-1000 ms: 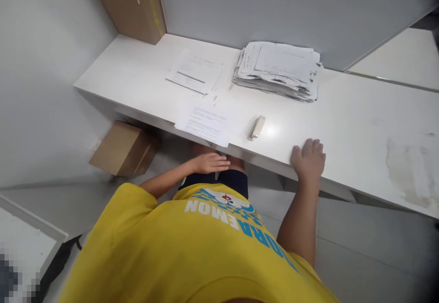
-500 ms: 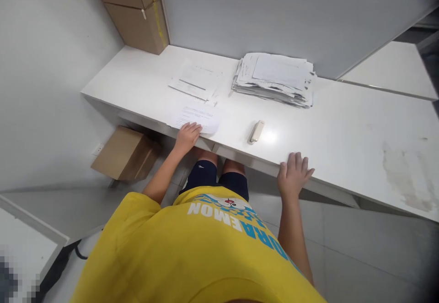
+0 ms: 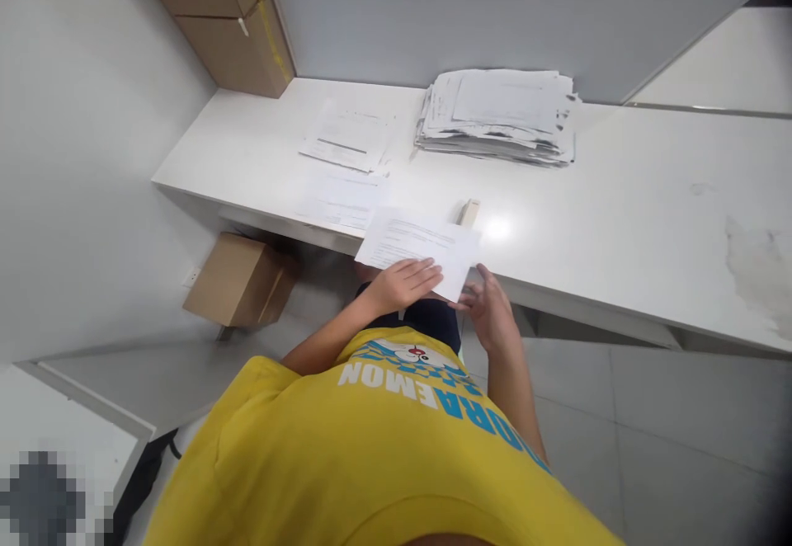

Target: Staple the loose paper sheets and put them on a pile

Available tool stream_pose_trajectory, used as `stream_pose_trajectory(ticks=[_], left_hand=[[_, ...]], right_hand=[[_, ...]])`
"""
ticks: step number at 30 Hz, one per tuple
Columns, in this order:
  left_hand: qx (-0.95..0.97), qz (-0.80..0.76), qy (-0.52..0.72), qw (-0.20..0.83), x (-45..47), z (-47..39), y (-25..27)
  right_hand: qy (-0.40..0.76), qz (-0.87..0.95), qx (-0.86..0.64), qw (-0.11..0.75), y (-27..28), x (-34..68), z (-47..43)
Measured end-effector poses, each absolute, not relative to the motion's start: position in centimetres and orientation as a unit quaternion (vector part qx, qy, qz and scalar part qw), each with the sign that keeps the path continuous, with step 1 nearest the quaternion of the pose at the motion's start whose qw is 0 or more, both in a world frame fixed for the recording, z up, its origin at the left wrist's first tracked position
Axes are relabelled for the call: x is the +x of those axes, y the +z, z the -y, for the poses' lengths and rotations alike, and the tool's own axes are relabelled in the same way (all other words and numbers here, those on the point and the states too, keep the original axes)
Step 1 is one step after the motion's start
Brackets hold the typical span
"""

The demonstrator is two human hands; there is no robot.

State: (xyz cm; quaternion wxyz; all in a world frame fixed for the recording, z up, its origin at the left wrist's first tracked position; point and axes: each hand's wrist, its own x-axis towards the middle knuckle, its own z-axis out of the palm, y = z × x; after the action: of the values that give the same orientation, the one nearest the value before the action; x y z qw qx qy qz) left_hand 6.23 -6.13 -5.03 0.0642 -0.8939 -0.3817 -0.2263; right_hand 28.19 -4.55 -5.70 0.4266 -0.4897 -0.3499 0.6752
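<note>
As our left hand (image 3: 405, 284) lies across a printed sheet (image 3: 402, 237), thumb hidden, our right hand (image 3: 492, 315) curls at its five-o'clock corner; whether either grips, we cannot tell. The sheet crosses the white desk (image 3: 624, 200)'s near edge, a stapler (image 3: 471, 212) at two o'clock, stacked papers (image 3: 504, 102) at one.

Left hand (image 3: 405, 284) back up — fingers (image 3: 423, 276) stretched, close together; right hand (image 3: 487, 308) turned sideways — bent, parted fingers.

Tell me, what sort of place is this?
Probably an office or paperwork corner: a white desk against a grey partition, a thick stack of papers on it, and cardboard boxes piled at one end.
</note>
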Motion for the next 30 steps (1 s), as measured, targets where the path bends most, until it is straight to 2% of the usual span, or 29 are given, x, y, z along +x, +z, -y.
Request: stream_pose_trajectory(ticks=[8, 17, 25, 30], left_hand=[[-0.917, 0.376, -0.134, -0.008, 11.5, 5.3, -4.0], [-0.912, 0.390, -0.120, -0.040, 8.9, 2.4, -1.0], [-0.880, 0.445, -0.163, -0.039, 8.0, -3.9, -2.4], [-0.898, 0.404, -0.166, -0.046, 7.6, -7.9, -2.8]], right_hand=[[0.665, 0.304, -0.517, 0.445, -6.3, 30.7, 1.6], [0.673, 0.280, -0.554, 0.403, -5.0, 33.7, 2.8], [0.660, 0.283, -0.543, 0.436, -5.6, 35.2, 2.8], [0.653, 0.277, -0.541, 0.452, -6.1, 35.6, 2.2]])
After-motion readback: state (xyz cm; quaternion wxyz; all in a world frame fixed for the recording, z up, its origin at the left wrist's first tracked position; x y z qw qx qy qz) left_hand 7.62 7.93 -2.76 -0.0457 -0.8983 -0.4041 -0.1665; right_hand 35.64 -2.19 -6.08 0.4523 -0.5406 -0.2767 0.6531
